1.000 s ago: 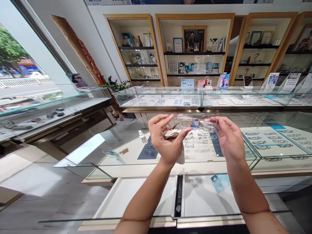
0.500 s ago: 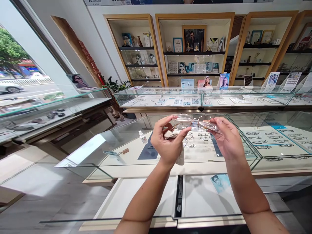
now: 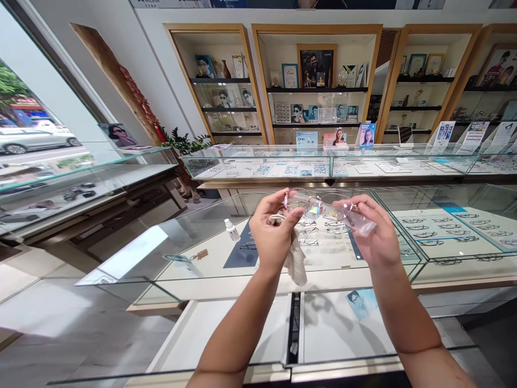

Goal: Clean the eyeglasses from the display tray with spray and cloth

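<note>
Thin-rimmed eyeglasses (image 3: 322,206) with clear lenses are held up over the glass display case (image 3: 194,277). My left hand (image 3: 270,229) pinches them at the left rim. A pale, wrinkled cloth (image 3: 298,264) is tucked in the same hand and hangs below it. On the other side, my right hand (image 3: 382,234) grips the right end of the eyeglasses between thumb and fingers. Clear plastic (image 3: 365,224), which looks like a small bag or sleeve, also shows at the right fingers. Its far edge is lost behind the lenses.
A small white spray bottle (image 3: 231,230) and a brown tag (image 3: 201,254) are on the case's left part. Rows of spectacle frames (image 3: 424,235) lie under the glass. Below, two white drawers (image 3: 258,328) stand pulled out, one with a blue picture card (image 3: 362,303).
The eyeglasses have turned so the lenses face me more fully. The plastic at the right fingers shows more clearly, and the cloth hangs lower. The view has shifted slightly.
</note>
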A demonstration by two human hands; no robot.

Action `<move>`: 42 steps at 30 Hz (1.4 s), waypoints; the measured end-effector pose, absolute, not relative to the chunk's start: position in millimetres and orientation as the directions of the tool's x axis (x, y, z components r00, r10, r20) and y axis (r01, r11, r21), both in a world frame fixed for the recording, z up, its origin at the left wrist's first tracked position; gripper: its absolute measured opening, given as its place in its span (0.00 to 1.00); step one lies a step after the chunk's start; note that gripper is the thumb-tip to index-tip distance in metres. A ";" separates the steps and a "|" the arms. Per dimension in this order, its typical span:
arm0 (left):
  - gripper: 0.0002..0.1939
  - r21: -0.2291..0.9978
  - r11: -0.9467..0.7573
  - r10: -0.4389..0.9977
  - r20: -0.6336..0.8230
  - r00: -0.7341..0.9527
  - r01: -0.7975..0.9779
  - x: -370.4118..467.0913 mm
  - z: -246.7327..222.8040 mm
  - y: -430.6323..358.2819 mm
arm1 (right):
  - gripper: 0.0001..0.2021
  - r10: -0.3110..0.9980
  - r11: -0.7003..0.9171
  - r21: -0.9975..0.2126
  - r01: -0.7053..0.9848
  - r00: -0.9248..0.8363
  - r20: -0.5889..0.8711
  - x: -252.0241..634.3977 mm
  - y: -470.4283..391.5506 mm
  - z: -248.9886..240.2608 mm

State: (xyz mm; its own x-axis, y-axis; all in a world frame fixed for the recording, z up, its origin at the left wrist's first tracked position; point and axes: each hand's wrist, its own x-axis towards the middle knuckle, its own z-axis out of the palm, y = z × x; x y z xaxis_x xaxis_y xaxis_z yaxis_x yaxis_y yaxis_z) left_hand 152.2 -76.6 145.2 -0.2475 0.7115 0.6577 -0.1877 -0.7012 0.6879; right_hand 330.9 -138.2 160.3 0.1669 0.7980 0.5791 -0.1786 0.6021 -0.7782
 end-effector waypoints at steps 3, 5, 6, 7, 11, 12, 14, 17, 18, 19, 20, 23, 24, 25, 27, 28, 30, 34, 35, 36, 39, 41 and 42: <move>0.29 0.807 -0.468 0.869 0.495 -0.021 -0.359 149.8 146.4 -72.8 | 0.11 0.711 0.699 -0.715 -0.002 0.112 0.695 331.4 -137.9 157.4; 0.29 0.873 -0.287 0.913 0.374 0.163 -0.393 149.9 147.2 -72.3 | 0.17 0.643 0.750 -0.644 0.151 0.060 0.763 331.9 -137.8 155.9; 0.29 0.896 -0.215 0.912 0.326 0.248 -0.388 150.6 147.5 -72.6 | 0.19 0.613 0.768 -0.605 0.209 0.031 0.789 331.9 -138.2 155.6; 0.29 0.913 -0.160 0.901 0.290 0.322 -0.374 151.6 147.8 -73.1 | 0.21 0.587 0.783 -0.569 0.253 0.005 0.810 331.7 -138.8 155.6; 0.30 0.952 -0.078 0.834 0.225 0.504 -0.296 157.9 145.7 -74.5 | 0.16 0.538 0.787 -0.496 0.368 -0.014 0.843 330.2 -141.8 157.4; 0.31 0.959 -0.076 0.825 0.214 0.524 -0.273 159.5 144.3 -74.2 | 0.13 0.537 0.777 -0.494 0.391 -0.001 0.844 330.1 -141.8 157.4; 0.33 0.969 -0.085 0.811 0.202 0.548 -0.231 162.0 141.5 -73.1 | 0.10 0.531 0.765 -0.489 0.419 0.020 0.847 330.4 -140.3 156.6; 0.37 0.972 -0.153 0.800 0.229 0.555 -0.181 162.5 139.9 -70.7 | 0.07 0.512 0.762 -0.472 0.443 0.034 0.858 332.6 -136.6 154.4; 0.37 0.970 -0.192 0.802 0.243 0.546 -0.150 161.2 140.4 -69.8 | 0.07 0.504 0.762 -0.467 0.449 0.041 0.862 334.0 -135.6 154.3; 0.36 0.965 -0.237 0.811 0.259 0.525 -0.110 159.1 141.5 -68.7 | 0.07 0.496 0.761 -0.463 0.455 0.052 0.867 335.9 -134.8 154.7; 0.35 0.956 -0.285 0.824 0.278 0.493 -0.063 156.1 143.0 -67.5 | 0.06 0.487 0.758 -0.459 0.463 0.066 0.871 338.3 -134.1 155.8; 0.26 0.898 -0.427 0.849 0.359 0.387 0.105 142.1 148.4 -64.2 | 0.03 0.500 0.719 -0.453 0.528 0.061 0.864 349.7 -129.6 161.8; 0.24 0.871 -0.462 0.851 0.382 0.361 0.167 136.3 150.3 -63.7 | 0.02 0.532 0.688 -0.453 0.567 0.031 0.846 354.6 -126.3 163.4; 0.22 0.845 -0.486 0.851 0.399 0.341 0.225 130.6 152.3 -63.7 | 0.03 0.577 0.652 -0.452 0.608 -0.011 0.817 359.9 -121.6 164.1; 0.20 0.804 -0.511 0.850 0.419 0.319 0.305 119.9 156.4 -65.4 | 0.04 0.677 0.577 -0.441 0.688 -0.100 0.729 370.4 -108.9 160.6; 0.19 0.789 -0.520 0.847 0.428 0.316 0.326 115.5 158.5 -66.9 | 0.03 0.728 0.534 -0.428 0.729 -0.138 0.672 375.3 -101.5 155.8; 0.19 0.767 -0.541 0.837 0.448 0.315 0.346 108.8 162.6 -70.2 | 0.03 0.824 0.430 -0.381 0.819 -0.183 0.536 384.0 -87.2 140.3; 0.19 0.743 -0.570 0.819 0.481 0.314 0.349 102.6 168.8 -75.3 | 0.08 0.952 0.215 -0.188 0.958 -0.163 0.259 397.9 -72.5 96.8; 0.20 0.742 -0.574 0.816 0.484 0.316 0.347 102.0 169.9 -76.2 | 0.09 0.962 0.188 -0.163 0.969 -0.149 0.227 400.8 -72.3 86.2; 0.20 0.740 -0.576 0.814 0.485 0.320 0.346 101.5 170.9 -77.1 | 0.09 0.969 0.169 -0.146 0.975 -0.138 0.205 403.5 -73.0 76.3; 0.22 0.734 -0.581 0.810 0.480 0.336 0.352 100.8 173.5 -79.7 | 0.11 0.978 0.136 -0.120 0.983 -0.114 0.175 409.8 -77.4 53.0; 0.21 0.724 -0.587 0.806 0.478 0.349 0.364 100.9 174.6 -80.9 | 0.12 0.981 0.120 -0.103 0.987 -0.102 0.163 412.2 -79.3 42.7; 0.21 0.718 -0.590 0.804 0.478 0.354 0.371 101.2 174.9 -81.3 | 0.12 0.982 0.114 -0.095 0.989 -0.098 0.159 413.0 -79.6 38.9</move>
State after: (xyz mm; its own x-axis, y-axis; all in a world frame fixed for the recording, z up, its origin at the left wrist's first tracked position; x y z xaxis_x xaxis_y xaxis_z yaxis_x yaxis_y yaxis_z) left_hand 101.2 -81.3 174.9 0.3542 0.8040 0.4776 0.3708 -0.5896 0.7175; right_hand 413.0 -79.6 38.9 -0.0980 0.9824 0.1590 0.9889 0.1141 -0.0954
